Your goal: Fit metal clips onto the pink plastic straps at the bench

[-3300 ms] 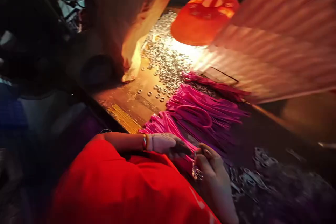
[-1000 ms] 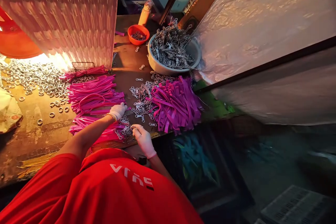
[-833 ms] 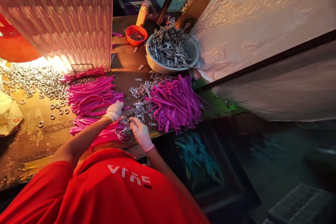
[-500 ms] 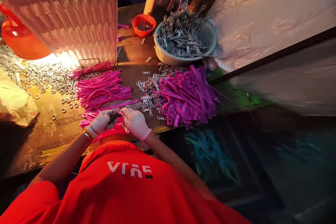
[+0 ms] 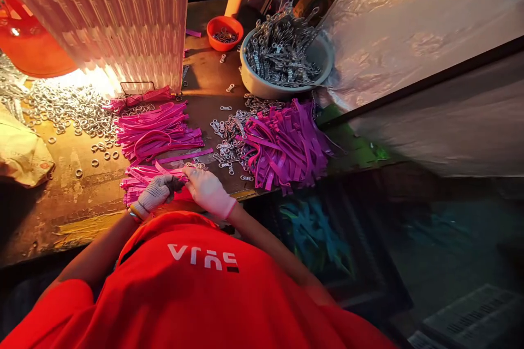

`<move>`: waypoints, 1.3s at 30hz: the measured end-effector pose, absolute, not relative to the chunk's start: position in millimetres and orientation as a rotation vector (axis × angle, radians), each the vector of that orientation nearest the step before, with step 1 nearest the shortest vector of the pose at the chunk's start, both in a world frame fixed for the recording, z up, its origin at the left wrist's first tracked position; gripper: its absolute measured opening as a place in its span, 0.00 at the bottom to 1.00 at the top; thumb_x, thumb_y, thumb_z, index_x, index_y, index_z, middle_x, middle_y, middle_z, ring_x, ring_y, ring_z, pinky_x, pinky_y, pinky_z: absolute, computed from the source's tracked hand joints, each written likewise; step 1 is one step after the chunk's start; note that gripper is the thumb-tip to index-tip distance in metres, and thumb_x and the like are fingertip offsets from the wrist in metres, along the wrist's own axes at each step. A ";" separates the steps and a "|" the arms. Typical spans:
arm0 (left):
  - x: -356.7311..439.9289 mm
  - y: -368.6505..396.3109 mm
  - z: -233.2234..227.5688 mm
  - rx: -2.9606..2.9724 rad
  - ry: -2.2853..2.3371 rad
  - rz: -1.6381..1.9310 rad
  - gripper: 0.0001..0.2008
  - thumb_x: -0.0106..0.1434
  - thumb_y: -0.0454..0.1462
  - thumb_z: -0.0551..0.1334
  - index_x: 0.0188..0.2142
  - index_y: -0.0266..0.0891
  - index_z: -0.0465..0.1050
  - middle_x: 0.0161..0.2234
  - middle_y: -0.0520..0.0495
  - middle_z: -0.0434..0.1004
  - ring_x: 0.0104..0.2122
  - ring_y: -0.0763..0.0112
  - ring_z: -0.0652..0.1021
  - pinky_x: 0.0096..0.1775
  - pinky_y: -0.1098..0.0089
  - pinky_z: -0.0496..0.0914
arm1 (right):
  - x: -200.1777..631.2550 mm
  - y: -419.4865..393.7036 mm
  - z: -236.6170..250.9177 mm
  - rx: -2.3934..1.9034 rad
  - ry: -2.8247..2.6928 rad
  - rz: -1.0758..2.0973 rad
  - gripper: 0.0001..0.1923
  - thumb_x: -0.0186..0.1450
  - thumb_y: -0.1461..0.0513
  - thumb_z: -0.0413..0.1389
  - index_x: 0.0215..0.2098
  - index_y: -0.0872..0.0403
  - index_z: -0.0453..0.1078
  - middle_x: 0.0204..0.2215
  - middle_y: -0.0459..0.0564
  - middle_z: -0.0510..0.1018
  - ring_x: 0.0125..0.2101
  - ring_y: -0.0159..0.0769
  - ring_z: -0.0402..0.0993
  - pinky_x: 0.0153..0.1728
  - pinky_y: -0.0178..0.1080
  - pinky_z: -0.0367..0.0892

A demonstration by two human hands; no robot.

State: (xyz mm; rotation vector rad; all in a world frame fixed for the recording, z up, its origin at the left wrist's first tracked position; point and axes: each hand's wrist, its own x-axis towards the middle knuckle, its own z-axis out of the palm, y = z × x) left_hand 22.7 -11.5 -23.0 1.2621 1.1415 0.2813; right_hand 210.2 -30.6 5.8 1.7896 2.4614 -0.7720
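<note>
Both gloved hands meet over the near pile of pink straps (image 5: pixel 137 182): the left hand (image 5: pixel 155 193) and the right hand (image 5: pixel 208 191) pinch one strap together, beside loose metal clasps (image 5: pixel 225 147).

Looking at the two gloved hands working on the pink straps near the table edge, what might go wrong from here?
The left hand and right hand work together over the near stack of pink flat straps, right at the edge of the worn wooden table; a strap may slide off. Loose small metal clips lie beside the right hand, so a sweep of it might scatter them. The purple strap pile overhangs the edge and may spill.
</note>
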 end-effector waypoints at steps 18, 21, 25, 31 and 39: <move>-6.7 20.3 -16.1 1.817 1.076 0.087 0.06 0.57 0.29 0.63 0.27 0.37 0.77 0.26 0.49 0.77 0.26 0.70 0.71 0.31 0.72 0.63 | 201.7 -43.3 -13.7 1.719 2.340 -0.770 0.24 0.74 0.47 0.50 0.49 0.59 0.75 0.38 0.62 0.85 0.41 0.48 0.83 0.38 0.38 0.65; -42.5 35.0 -26.1 1.752 1.262 0.105 0.04 0.55 0.29 0.65 0.25 0.36 0.77 0.22 0.48 0.76 0.24 0.71 0.70 0.30 0.72 0.63 | 213.2 -44.4 -29.0 1.779 2.284 -0.851 0.23 0.73 0.46 0.53 0.48 0.56 0.75 0.38 0.57 0.85 0.39 0.44 0.82 0.37 0.37 0.63; -58.5 25.2 -45.6 1.583 1.457 0.288 0.10 0.59 0.33 0.63 0.39 0.34 0.81 0.34 0.42 0.82 0.29 0.68 0.76 0.32 0.71 0.68 | 256.2 -28.1 -55.6 1.899 2.217 -1.146 0.19 0.72 0.47 0.55 0.42 0.51 0.77 0.39 0.50 0.84 0.39 0.37 0.79 0.36 0.34 0.61; -5.8 0.1 -28.2 0.620 1.181 0.493 0.24 0.69 0.51 0.56 0.50 0.34 0.77 0.47 0.32 0.82 0.34 0.65 0.81 0.32 0.67 0.75 | 313.8 43.8 -103.7 2.459 1.889 -0.588 0.15 0.74 0.59 0.51 0.51 0.56 0.76 0.48 0.61 0.80 0.48 0.45 0.73 0.44 0.40 0.60; 13.8 -18.4 11.0 0.452 1.096 0.449 0.17 0.64 0.36 0.66 0.51 0.33 0.76 0.50 0.33 0.82 0.42 0.62 0.84 0.35 0.72 0.78 | 321.5 71.3 -137.0 2.405 1.907 -0.625 0.16 0.69 0.69 0.51 0.51 0.65 0.75 0.47 0.72 0.78 0.47 0.50 0.73 0.46 0.45 0.60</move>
